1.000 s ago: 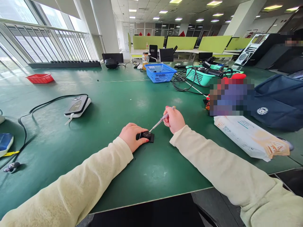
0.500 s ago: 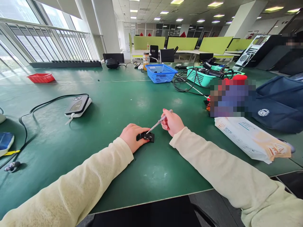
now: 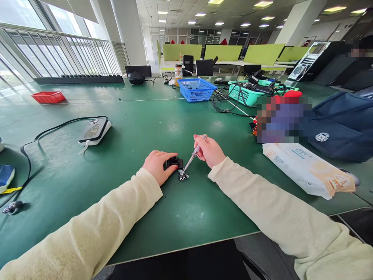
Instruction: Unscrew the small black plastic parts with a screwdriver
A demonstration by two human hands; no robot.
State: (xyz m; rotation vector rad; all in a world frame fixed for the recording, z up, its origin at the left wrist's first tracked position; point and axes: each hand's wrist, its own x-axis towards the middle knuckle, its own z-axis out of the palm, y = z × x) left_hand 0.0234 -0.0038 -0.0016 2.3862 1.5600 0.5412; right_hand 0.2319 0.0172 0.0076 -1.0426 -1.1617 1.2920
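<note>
Black housing lies on the green tabletop, in front of the person. Its long axis runs roughly left to right; the right end projects from the left hand. The left hand pinches the housing, fingers along the far side and thumb along the near side. A small terminal piece sits just beyond the housing's near right corner; its row of metal prongs faces the near table edge. Whether the two parts are joined cannot be told.

The right hand is closed around a clear-handled screwdriver. The screwdriver's long axis is diagonal and tilted: handle end up and to the far right, tip down and to the near left, at the terminal piece. Contact at the tip is too small to confirm.

A blue basket stands farther back.
</note>
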